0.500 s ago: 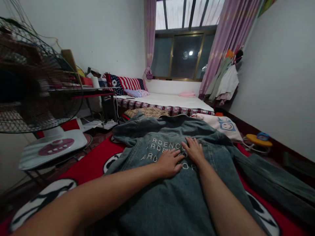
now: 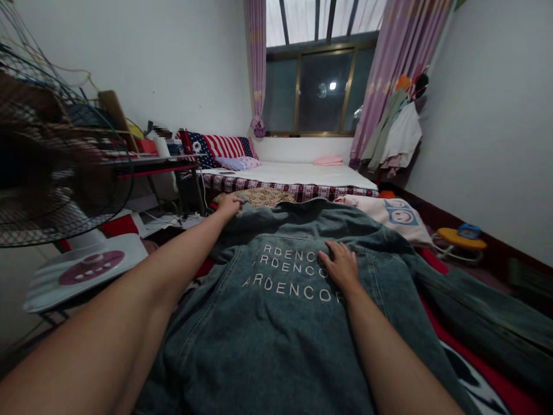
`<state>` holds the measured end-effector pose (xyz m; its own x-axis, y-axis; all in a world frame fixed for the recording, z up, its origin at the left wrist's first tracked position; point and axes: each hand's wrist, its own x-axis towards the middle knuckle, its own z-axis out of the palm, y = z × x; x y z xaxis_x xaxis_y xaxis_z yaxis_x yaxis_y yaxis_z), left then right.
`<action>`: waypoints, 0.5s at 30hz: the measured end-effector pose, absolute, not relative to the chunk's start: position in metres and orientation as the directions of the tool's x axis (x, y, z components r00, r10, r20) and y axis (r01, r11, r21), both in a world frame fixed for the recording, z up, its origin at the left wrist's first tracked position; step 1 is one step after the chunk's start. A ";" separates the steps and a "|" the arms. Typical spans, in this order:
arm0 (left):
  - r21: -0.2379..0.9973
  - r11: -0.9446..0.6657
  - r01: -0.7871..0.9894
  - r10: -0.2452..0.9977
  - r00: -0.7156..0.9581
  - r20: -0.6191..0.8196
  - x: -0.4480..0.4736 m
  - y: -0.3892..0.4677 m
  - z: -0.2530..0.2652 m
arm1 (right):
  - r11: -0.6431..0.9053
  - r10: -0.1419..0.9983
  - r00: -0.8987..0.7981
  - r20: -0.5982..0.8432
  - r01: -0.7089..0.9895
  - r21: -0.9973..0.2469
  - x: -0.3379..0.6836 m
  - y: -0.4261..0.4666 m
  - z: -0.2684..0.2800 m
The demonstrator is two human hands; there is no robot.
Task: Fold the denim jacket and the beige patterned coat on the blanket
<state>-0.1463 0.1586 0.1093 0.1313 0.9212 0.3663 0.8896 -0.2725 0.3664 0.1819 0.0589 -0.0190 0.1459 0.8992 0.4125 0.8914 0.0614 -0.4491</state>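
Note:
A blue denim jacket (image 2: pixel 276 334) lies spread back side up, with rows of white letters across its back. My left hand (image 2: pixel 228 204) reaches to the jacket's far left shoulder, its fingers bent together on the cloth there. My right hand (image 2: pixel 342 265) rests flat on the back of the jacket, over the right end of the lettering, fingers apart. The right sleeve stretches out toward the right edge of the view. On the left, my forearm hides part of the sleeve area.
Beneath the jacket is a red cover (image 2: pixel 440 323) with black and white figures. Beyond it lie a pink cloth with smiley patches (image 2: pixel 401 216) and a brown patterned cloth (image 2: pixel 263 197). A fan (image 2: pixel 64 161) and white stool (image 2: pixel 86 268) stand left; a yellow stool (image 2: pixel 461 237) stands right.
My left hand has left the middle of the lettering and moved forward and left to the jacket's shoulder. More letters show now. My right hand stays on the jacket back.

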 end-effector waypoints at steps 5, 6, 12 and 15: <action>0.356 -0.315 0.880 0.948 0.274 0.161 -0.133 0.152 0.081 | 0.063 0.899 0.154 0.410 0.881 -0.469 0.181 0.058 -0.018; 0.345 -0.338 0.876 0.941 0.314 0.127 -0.128 0.148 0.076 | 0.063 0.898 0.155 0.412 0.881 -0.469 0.181 0.058 -0.018; 0.161 -0.416 0.895 0.909 0.403 0.106 -0.113 0.122 0.063 | 0.070 0.895 0.157 0.417 0.875 -0.479 0.181 0.057 -0.018; 0.044 -0.457 0.888 0.879 0.444 0.177 -0.114 0.116 0.067 | 0.063 0.902 0.156 0.403 0.875 -0.479 0.182 0.058 -0.018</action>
